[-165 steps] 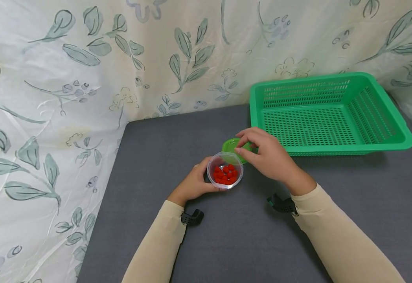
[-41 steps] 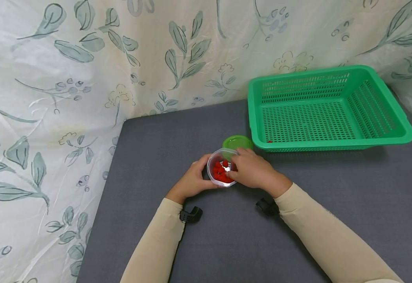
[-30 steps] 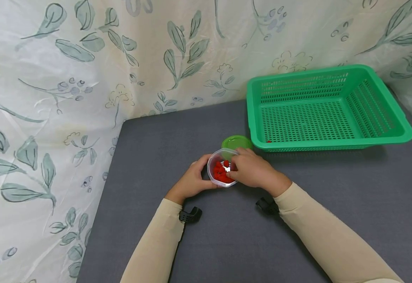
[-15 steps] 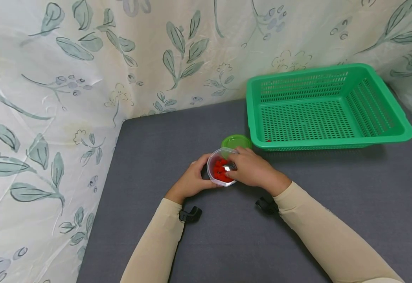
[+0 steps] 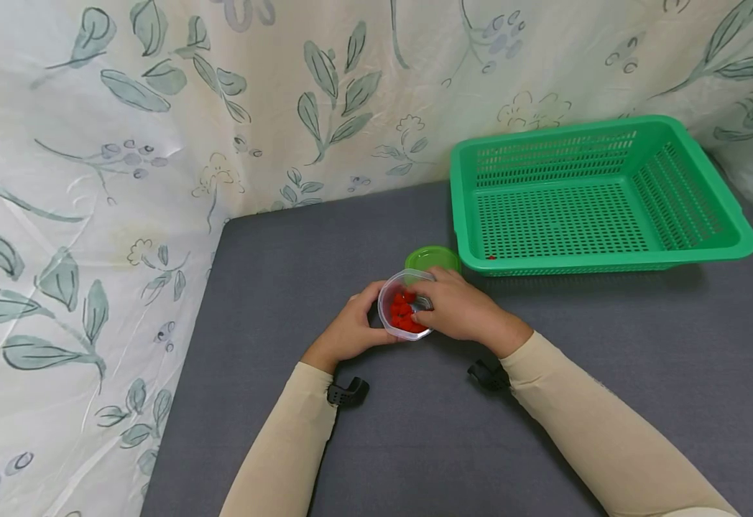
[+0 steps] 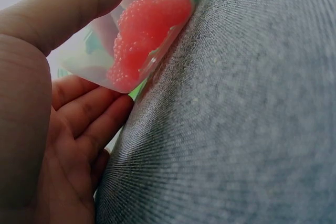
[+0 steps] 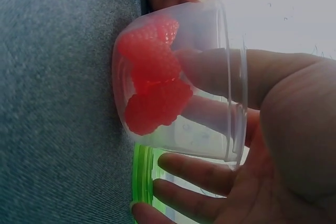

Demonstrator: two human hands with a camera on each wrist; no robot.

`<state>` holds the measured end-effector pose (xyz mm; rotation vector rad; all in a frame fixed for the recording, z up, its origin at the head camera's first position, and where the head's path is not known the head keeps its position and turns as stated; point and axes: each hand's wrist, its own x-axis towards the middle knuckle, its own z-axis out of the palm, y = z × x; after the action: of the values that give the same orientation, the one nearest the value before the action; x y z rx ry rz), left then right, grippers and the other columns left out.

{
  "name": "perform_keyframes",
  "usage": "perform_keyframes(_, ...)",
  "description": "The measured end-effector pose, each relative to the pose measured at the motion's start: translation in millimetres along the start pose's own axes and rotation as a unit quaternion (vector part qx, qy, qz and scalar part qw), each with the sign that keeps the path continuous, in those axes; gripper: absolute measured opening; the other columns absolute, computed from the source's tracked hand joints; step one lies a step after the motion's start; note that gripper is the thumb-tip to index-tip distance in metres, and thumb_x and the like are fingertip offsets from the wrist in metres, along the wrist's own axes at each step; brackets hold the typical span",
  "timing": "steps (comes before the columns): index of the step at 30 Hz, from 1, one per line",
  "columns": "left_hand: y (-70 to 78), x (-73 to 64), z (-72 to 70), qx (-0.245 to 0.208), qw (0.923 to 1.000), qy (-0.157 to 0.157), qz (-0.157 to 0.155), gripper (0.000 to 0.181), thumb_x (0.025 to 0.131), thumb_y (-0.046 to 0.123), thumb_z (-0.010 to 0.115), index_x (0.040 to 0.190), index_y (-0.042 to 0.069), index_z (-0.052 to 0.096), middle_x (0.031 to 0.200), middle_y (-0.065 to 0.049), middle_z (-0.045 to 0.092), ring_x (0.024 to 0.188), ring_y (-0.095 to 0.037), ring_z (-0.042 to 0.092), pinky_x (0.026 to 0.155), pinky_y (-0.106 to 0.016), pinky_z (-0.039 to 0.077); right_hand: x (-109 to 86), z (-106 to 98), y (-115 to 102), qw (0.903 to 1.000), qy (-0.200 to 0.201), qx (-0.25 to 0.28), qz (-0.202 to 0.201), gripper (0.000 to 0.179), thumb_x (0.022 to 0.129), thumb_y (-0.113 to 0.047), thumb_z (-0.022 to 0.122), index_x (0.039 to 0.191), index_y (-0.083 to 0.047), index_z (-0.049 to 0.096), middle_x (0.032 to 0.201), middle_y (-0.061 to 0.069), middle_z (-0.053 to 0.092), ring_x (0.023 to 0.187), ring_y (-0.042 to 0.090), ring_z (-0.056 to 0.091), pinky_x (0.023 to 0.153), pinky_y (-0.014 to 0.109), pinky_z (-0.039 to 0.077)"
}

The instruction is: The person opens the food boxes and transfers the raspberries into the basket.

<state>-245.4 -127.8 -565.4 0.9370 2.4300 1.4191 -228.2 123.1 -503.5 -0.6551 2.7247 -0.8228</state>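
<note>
My left hand (image 5: pixel 350 327) grips a small clear plastic tub (image 7: pixel 205 19) from its left side, thumb near and fingers on the far side. Several red raspberries (image 7: pixel 160 103) lie inside, heaped toward the left in the head view. My right hand (image 5: pixel 457 305) reaches over the rim, thumb and forefinger down in the tub. Its thumb tip meets the berries, and a gap shows between thumb and forefinger. The other fingers stretch outside the tub, close to a green lid (image 5: pixel 433 257) lying on the table behind it.
A large green mesh basket (image 5: pixel 603 262) stands at the back right, with a small red piece (image 5: pixel 491 257) in its near left corner. Grey cloth covers the table (image 5: pixel 402 445). A leaf-patterned curtain (image 5: pixel 273 108) hangs at the back and left.
My right hand has moved from the lid into the tub, leaving the lid on the table. A red piece has appeared in the basket. Lately, the forefinger shifted left among the berries.
</note>
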Motion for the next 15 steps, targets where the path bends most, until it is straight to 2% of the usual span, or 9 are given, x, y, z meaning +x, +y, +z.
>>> perform_keyframes(9, -5.7, 0.9, 0.7, 0.001, 0.9997, 0.004, 0.023, 0.083, 0.086, 0.027, 0.094, 0.157, 0.016, 0.053, 0.151, -0.002, 0.061, 0.132, -0.024, 0.056, 0.111, -0.044, 0.045, 1.9, 1.0, 2.3, 1.0, -0.004, 0.006, -0.005, 0.045, 0.101, -0.022, 0.078, 0.143, -0.009, 0.071, 0.156, 0.026, 0.051, 0.148, 0.047, 0.038, 0.112, 0.059, 0.044)
perform_keyframes(15, 2.2, 0.8, 1.5, 0.0, 1.0, 0.003, -0.006, 0.084, 0.085, 0.023, 0.095, 0.158, 0.017, 0.053, 0.152, 0.001, 0.06, 0.134, -0.021, 0.054, 0.113, -0.048, 0.044, 2.2, 1.8, 4.3, 0.9998, 0.002, 0.014, -0.013, 0.03, 0.1, -0.018, 0.076, 0.129, -0.01, 0.077, 0.15, 0.023, 0.057, 0.148, 0.046, 0.037, 0.113, 0.059, 0.042)
